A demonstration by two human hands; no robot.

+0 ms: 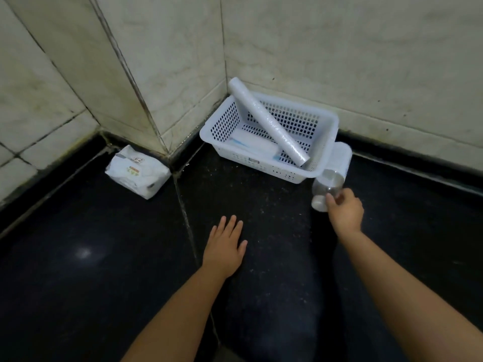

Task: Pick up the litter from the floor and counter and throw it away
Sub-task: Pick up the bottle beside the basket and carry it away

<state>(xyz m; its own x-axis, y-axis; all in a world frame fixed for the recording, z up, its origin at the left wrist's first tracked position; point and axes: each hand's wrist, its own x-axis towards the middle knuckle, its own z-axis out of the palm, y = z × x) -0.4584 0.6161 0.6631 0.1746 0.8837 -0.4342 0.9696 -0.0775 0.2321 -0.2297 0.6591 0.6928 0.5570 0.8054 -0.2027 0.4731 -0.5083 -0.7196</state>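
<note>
Dark counter [78,257]: right hand [345,210] pinching bottle [329,181] at 2 o'clock, may slip; left hand [224,246] flat, empty.

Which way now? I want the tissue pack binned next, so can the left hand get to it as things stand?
Probably yes: the left hand is open and empty over bare floor, and nothing lies between it and the tissue pack by the wall.

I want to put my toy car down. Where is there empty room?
Bare dark surface lies left of the left hand, below the white packet. More lies right of the right hand. The corner is crowded: white basket, roll, clear bottle.
</note>
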